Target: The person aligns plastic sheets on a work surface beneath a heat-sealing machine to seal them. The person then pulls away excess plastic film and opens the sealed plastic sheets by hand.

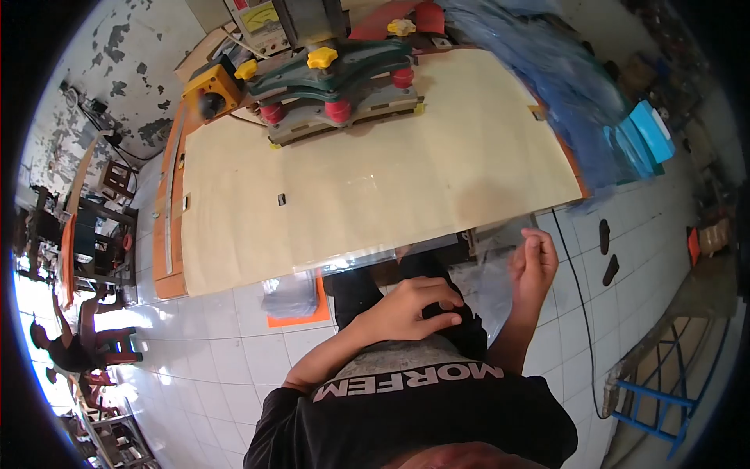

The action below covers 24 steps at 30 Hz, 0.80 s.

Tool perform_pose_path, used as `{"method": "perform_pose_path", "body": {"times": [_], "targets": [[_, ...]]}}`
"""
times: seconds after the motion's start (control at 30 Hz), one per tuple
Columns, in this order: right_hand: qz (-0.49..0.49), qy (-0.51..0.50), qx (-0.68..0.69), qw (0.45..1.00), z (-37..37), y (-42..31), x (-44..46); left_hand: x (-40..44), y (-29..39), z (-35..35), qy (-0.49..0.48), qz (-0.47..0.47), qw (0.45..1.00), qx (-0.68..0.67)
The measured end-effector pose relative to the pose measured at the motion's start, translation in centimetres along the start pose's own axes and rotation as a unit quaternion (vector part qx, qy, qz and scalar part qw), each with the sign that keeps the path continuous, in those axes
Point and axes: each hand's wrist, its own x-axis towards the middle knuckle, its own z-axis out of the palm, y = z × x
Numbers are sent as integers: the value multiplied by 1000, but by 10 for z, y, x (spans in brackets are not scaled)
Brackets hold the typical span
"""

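Observation:
My left hand [414, 310] is over my lap, fingers loosely bent and thumb apart, with nothing seen in it. Past the table's front edge on the right, my right hand [534, 262] is raised with curled fingers. Whether anything is inside those fingers is hidden. Clear plastic [492, 273] lies just left of the right hand; I cannot tell if they touch. In front of both hands is the cream-covered table [375, 211], with a small dark piece [282, 200] on it. A press head [336, 86] with yellow knobs and red posts stands at its back.
Clear plastic sheets [293, 295] rest on an orange sheet [320, 309] below the table's front edge. A yellow control box [211, 91] sits back left, and blue plastic film [547, 86] drapes the right side. A black cable [582, 305] crosses the floor. Another person [66, 344] sits far left.

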Motion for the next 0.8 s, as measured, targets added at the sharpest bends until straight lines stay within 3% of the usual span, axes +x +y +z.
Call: {"method": "perform_pose_path", "body": {"times": [0.07,0.1,0.17,0.2,0.27,0.3,0.4,0.53,0.77,0.8], "targets": [[36,-4,14,999,16,-2,-5,-1,2,-4,-6,-83,996,-30],[40,-29,18,999,25,-1,-8,-1,0,-4,-7,-82,996,-29],[43,-53,23,997,39,2,-13,-2,-5,-1,80,-80,987,-113],[45,-117,44,991,44,3,-17,-3,-7,1,79,-79,987,-113],[64,-224,92,968,47,9,-23,-5,-10,4,181,-53,925,-330],[85,-233,83,965,52,9,-28,-5,-11,1,201,-35,914,-352],[112,-277,62,952,55,8,-33,-15,-14,-7,270,-53,909,-315],[147,-337,42,929,51,8,-32,-25,-13,-7,276,-101,912,-287],[176,-294,9,939,59,12,-39,-23,-11,-6,288,-111,910,-277],[60,-174,-55,981,64,16,-44,-23,-11,-7,315,-96,903,-275]]}}
